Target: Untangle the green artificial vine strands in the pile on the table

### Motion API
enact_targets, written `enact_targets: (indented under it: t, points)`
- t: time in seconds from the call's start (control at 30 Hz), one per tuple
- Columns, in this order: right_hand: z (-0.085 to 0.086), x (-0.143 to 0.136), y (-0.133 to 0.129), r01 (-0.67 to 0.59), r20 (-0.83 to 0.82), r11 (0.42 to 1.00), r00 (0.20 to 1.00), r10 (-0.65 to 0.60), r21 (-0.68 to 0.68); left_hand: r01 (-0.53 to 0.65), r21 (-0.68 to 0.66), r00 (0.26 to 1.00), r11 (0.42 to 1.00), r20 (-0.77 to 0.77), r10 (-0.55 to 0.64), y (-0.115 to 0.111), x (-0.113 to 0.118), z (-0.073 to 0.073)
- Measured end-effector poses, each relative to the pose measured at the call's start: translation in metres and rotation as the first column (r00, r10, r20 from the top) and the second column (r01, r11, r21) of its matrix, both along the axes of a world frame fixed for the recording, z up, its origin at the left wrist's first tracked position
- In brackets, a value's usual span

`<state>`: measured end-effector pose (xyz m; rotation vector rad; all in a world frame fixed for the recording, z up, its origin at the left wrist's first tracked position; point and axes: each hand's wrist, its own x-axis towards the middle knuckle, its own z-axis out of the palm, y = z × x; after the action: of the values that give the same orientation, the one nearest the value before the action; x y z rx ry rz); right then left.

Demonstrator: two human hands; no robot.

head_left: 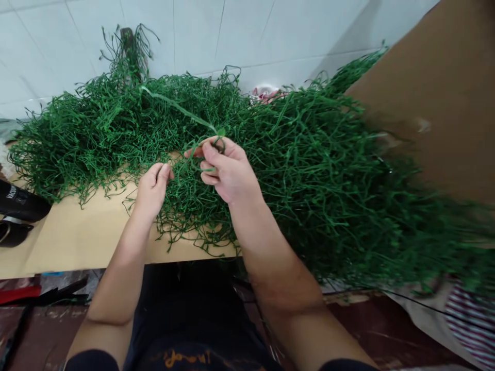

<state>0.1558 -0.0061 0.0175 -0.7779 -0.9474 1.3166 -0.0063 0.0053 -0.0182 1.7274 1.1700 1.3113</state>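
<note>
Head view: thin pale-green strand [178,106] slants far-left across tangled green heap [317,154] from right hand [228,167] pinching it; left hand [153,184], grip unclear.

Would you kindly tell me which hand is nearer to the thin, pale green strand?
Right: the right hand is at the lower end of the strand; the left hand is below it, apart.

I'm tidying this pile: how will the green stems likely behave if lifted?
The green stems will probably flex, as many curve. They may lift in clumps, since they lie tangled. Each looks light, being so thin.
</note>
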Motion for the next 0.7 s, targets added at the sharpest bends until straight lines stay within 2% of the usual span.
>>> enact_targets:
  t: [0.17,0.3,0.33,0.4,0.5,0.6,0.7]
  points:
    - [-0.012,0.003,0.001,-0.048,0.113,0.999,0.993,0.048,0.004,-0.050,-0.003,0.995,0.999,-0.086,0.050,0.010,-0.001,-0.005]
    - [-0.017,0.006,0.001,-0.081,0.177,0.997,0.981,0.080,-0.001,-0.167,0.072,0.977,0.983,-0.121,0.175,0.009,-0.001,-0.007]
    - [-0.017,0.004,0.001,-0.099,0.193,0.995,0.976,0.096,0.004,-0.161,0.097,0.978,0.982,-0.116,0.172,0.008,0.001,-0.006]
    - [-0.017,0.000,0.001,-0.131,0.221,0.991,0.967,0.123,0.024,-0.070,0.094,0.995,0.993,-0.064,0.076,0.008,0.007,-0.003]
    - [-0.019,-0.002,0.002,-0.140,0.242,0.989,0.962,0.127,0.039,0.039,0.022,0.992,0.999,0.123,-0.041,0.008,0.014,0.003]
    - [-0.023,0.000,0.003,-0.084,0.216,0.996,0.973,0.078,0.021,0.033,-0.020,0.955,0.999,0.294,-0.026,0.009,0.013,0.006]
    - [-0.027,0.000,0.005,0.014,0.161,1.000,0.987,-0.016,0.017,0.101,-0.042,0.943,0.994,0.321,-0.082,0.006,0.012,0.006]
